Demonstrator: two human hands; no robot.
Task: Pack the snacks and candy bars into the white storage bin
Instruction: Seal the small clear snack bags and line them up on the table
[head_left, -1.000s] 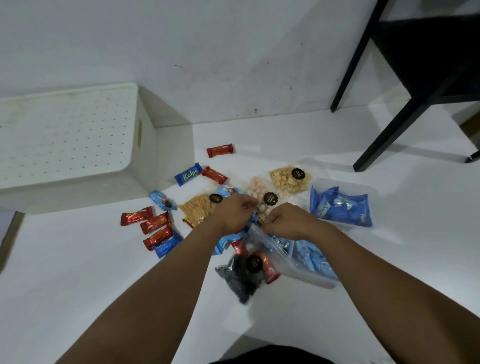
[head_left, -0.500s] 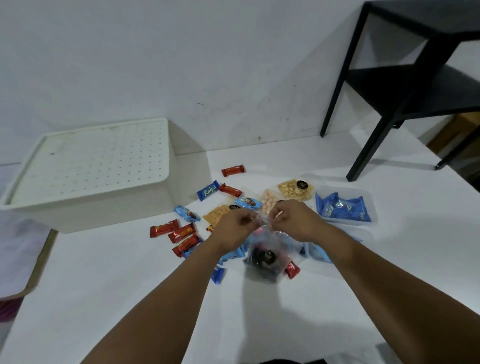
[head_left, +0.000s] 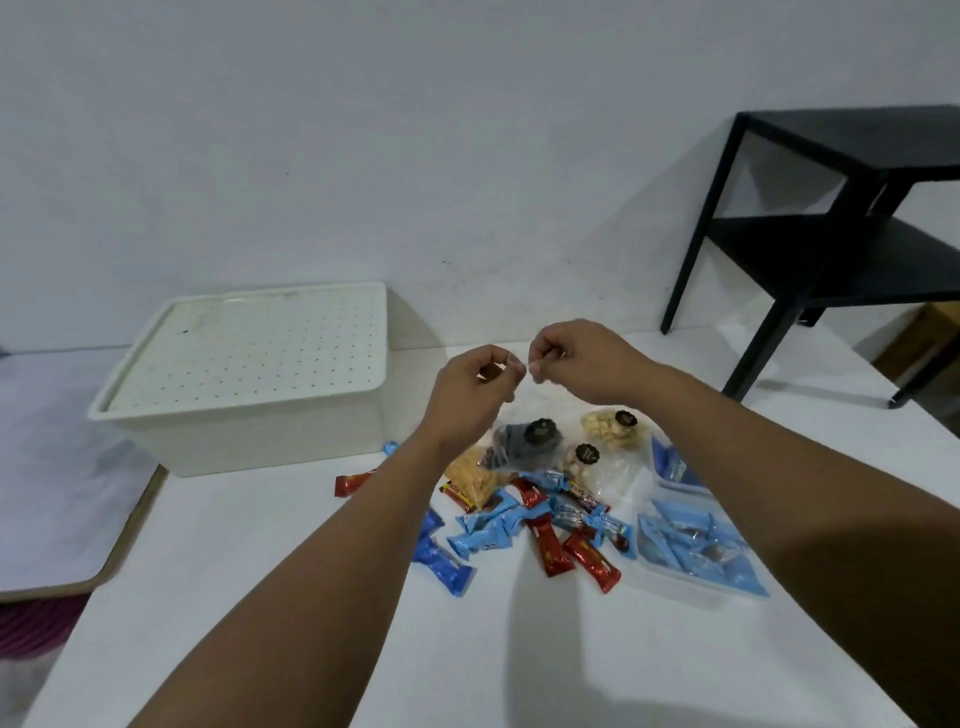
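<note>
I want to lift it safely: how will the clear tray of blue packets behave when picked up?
The clear tray looks thin-walled, so it may flex if gripped by one edge. The blue packets lie loose and piled inside, so they could slide or spill if tilted. It is probably light.

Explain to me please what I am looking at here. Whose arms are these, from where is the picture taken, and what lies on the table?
There is no machine. A person wears a wide-angle camera on the head, looking forward and down, so you see their own two arms. The left hand and the right hand are raised above the table with fingers curled, close together. They may pinch something thin and clear between them, but it is too faint to tell.

On the white table lie red candy bars, blue candy bars, a clear tray of blue packets and small snack bags: a dark one, a yellow one, a pale one. The white storage bin stands at the left behind them, its dotted lid on. A black side table stands at the right.
</note>
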